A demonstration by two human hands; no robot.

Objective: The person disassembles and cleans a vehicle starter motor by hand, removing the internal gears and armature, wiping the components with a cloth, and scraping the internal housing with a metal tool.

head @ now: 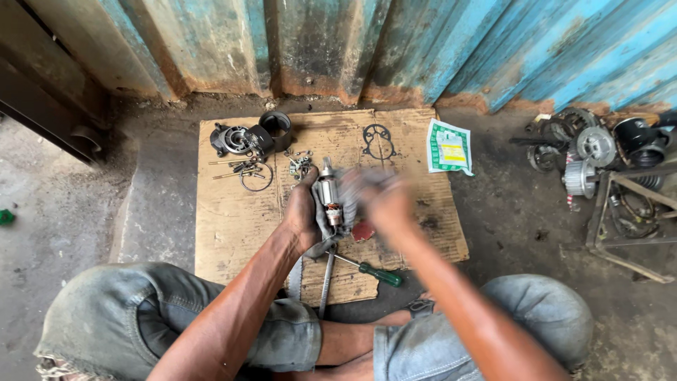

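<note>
Corrugated blue wall behind; cardboard sheet (pixel 233 226) on the concrete floor serves as workplace. At left lie a dismantled motor housing (pixel 243 139), long bolts and a ring, so stripping appears well advanced. Left hand (pixel 302 212) grips the armature (pixel 328 197) upright in a grey rag (pixel 323 229). Right hand (pixel 384 201), blurred, is at the armature; grip cannot be told. Green-handled screwdriver (pixel 370 271) lies unused below
</note>
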